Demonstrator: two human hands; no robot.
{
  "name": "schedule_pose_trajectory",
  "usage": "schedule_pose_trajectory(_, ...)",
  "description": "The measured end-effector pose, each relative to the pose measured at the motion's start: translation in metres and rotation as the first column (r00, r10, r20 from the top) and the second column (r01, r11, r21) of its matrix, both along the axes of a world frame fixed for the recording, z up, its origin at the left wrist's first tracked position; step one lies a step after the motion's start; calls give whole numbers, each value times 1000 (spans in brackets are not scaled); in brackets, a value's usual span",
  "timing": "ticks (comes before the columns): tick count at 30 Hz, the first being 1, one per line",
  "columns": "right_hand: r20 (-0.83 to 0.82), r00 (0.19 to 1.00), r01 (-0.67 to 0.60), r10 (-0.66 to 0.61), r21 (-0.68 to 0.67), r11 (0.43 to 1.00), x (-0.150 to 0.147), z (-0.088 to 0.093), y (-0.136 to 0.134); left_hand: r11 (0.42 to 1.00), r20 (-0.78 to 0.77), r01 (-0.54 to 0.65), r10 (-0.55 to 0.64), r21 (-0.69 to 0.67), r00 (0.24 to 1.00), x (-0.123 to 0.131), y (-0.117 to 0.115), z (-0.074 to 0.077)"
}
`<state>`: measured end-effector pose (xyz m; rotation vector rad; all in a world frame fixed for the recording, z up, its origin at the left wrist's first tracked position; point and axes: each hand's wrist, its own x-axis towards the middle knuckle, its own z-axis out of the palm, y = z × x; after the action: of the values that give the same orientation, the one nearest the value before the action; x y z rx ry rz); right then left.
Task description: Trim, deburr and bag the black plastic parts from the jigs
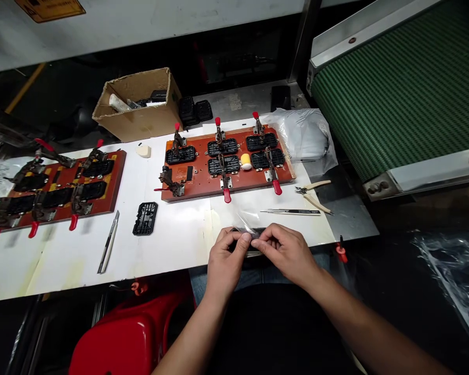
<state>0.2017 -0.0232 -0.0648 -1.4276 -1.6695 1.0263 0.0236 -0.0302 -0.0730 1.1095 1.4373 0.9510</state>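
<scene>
**While your left hand (225, 258) and right hand (287, 255) are meeting, clear film (247, 223) is sticking up between them**

As you are working at the front edge of the white paper (180, 239), a dark piece (258, 230) is sitting between your 2 hands, its shape mostly hiding behind your fingers. Your left fingers are curling around its left side, the thumb pressing in with hardly any gap. Your right thumb and index finger are pinching at the base of the film, almost touching your left thumb, while the remaining right fingers are folding loosely.

Just beyond your hands, a slim dark tool (291, 212) is lying crosswise, with cream-handled cutters (315, 196) spreading open near its right end. Farther back, a red-brown board (203, 190) is carrying 6 red-handled clamps and 5 black parts (180, 154), and a yellow-and-white spool (245, 162) is standing among them.

To your left, 1 loose black tray (145, 219) is resting on the paper, and a black-and-white cutter (108, 242) is lying beside a second clamp board (119, 179). Behind, a cardboard box (138, 124) is holding mixed items, and a plastic bag (305, 138) is slumping near the first board's right end.
</scene>
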Motion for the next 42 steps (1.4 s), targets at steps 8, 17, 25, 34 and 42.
schedule_pose_trajectory(8,-3,996,-85,85,23,996,0,0,-2,1000,-18,-2,2,1,1000,-1,1,0)
schedule_pose_trajectory(17,39,999,28,-29,18,999,-1,-6,-1,998,-41,60,-59,30,997,3,-3,5)
schedule_pose_trajectory(25,-49,999,-5,-1,-116,993,2,-3,-2,993,-91,121,-120,5,989,-6,0,6)
schedule_pose_trajectory(34,-128,966,218,-226,-77,973,-5,-7,0,990,-232,17,17,142,973,-1,-2,12)
schedule_pose_trajectory(42,-56,983,178,-174,76,981,-3,3,3,990,-276,84,-50,115,960,-5,-10,11)
